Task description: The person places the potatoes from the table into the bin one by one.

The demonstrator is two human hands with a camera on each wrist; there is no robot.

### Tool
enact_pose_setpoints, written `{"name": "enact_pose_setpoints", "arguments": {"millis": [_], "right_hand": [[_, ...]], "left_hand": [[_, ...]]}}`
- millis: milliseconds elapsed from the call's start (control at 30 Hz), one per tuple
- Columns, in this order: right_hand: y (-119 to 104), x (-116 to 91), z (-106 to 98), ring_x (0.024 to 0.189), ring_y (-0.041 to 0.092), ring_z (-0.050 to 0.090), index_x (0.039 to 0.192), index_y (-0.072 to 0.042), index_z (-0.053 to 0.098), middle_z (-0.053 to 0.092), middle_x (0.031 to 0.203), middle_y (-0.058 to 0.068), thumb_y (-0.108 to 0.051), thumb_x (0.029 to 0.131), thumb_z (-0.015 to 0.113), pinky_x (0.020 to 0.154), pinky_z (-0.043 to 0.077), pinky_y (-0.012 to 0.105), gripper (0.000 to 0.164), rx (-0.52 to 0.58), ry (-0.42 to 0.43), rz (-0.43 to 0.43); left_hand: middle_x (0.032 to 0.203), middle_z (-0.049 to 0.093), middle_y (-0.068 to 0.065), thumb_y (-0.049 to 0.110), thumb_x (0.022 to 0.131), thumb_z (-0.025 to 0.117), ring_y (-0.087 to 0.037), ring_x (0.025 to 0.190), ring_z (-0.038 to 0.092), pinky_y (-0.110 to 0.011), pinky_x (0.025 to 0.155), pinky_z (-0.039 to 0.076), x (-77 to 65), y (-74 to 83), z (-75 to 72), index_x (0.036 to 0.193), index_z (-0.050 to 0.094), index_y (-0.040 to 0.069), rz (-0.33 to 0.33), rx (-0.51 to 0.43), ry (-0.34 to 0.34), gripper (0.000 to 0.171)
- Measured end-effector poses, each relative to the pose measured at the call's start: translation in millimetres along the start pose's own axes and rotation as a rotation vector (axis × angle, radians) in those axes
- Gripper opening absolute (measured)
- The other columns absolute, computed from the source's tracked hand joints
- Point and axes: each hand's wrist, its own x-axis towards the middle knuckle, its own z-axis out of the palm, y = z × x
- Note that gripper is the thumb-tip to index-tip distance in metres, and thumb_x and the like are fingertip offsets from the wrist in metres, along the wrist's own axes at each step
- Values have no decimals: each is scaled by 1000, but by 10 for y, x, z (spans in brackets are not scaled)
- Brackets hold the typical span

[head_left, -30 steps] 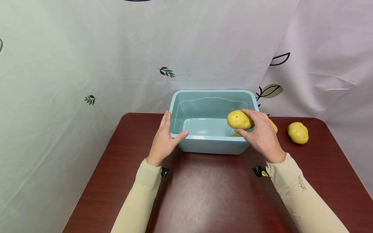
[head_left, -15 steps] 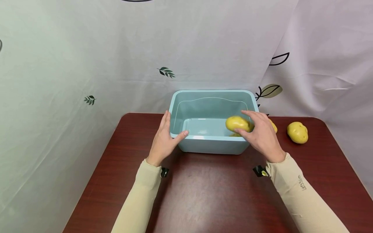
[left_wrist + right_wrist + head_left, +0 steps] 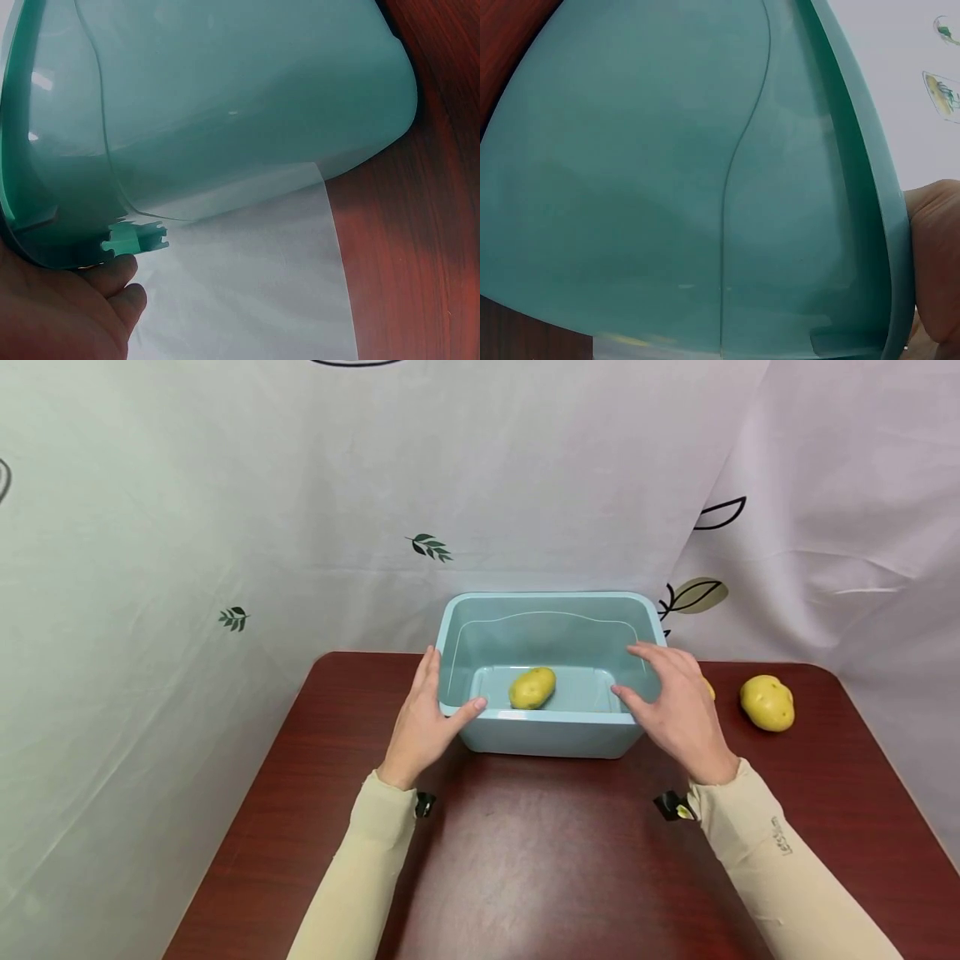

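Observation:
A yellow potato (image 3: 532,687) lies inside the light blue plastic bin (image 3: 555,732), left of the middle of its floor. My left hand (image 3: 422,727) rests at the bin's front left corner, thumb across the front rim and straight fingers along the left side. In the left wrist view, fingertips (image 3: 124,281) show beside the bin's rim. Above the front right corner, my right hand (image 3: 678,714) has thumb and fingers spread apart with nothing between them. In the right wrist view, part of this hand (image 3: 937,259) appears beyond the rim.
Another potato (image 3: 767,702) sits on the dark red table (image 3: 517,852) to the right. Just a sliver of a further yellow thing (image 3: 709,688) shows past my right hand. Behind the bin hangs a pale cloth (image 3: 540,485) with leaf prints.
My right hand has let go of the potato, which dropped into the bin and moved left across its floor. The left hand has stayed in place.

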Motion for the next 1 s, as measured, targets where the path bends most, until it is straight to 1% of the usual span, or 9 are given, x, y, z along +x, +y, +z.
{"name": "enact_pose_setpoints", "arguments": {"millis": [233,333,533,700,833,1000], "right_hand": [[40,-23,-19,121,42,51,126,2,66,64,128,21,-7,83,80,103,37,55,46,4,96,-58],[59,-30,-29,122,42,51,126,2,66,64,128,21,-6,84,79,103,36,53,44,4,122,-70],[76,-43,-62,121,42,51,125,2,67,64,126,21,-5,84,78,102,36,53,43,-1,140,-60],[86,-53,-88,119,43,52,124,3,67,64,125,22,-3,83,78,101,37,54,43,-8,156,-69],[99,-56,-110,119,43,52,125,3,67,65,125,22,-2,83,79,101,37,54,44,-9,159,-74],[112,-66,-152,118,43,52,125,4,67,65,126,23,-2,82,80,100,37,54,45,-9,157,-61]], "left_hand": [[168,9,1,69,87,63,-18,152,18,-49,117,28,7,4,5,161,16,7,0,9,3,107],[168,9,1,69,87,63,-18,152,18,-49,117,27,5,5,5,162,15,8,-4,7,1,108],[168,9,3,68,87,63,-19,152,19,-49,117,28,3,-4,6,162,15,9,-2,-2,-1,106],[168,8,3,68,87,63,-18,152,18,-49,117,28,1,-11,4,162,15,9,-2,-6,-4,106],[168,9,2,68,87,63,-18,152,19,-49,117,28,-2,-13,2,162,15,9,-3,-8,-4,106],[168,9,2,68,87,63,-19,152,19,-49,117,28,2,-19,2,162,15,9,0,-3,-4,106]]}}
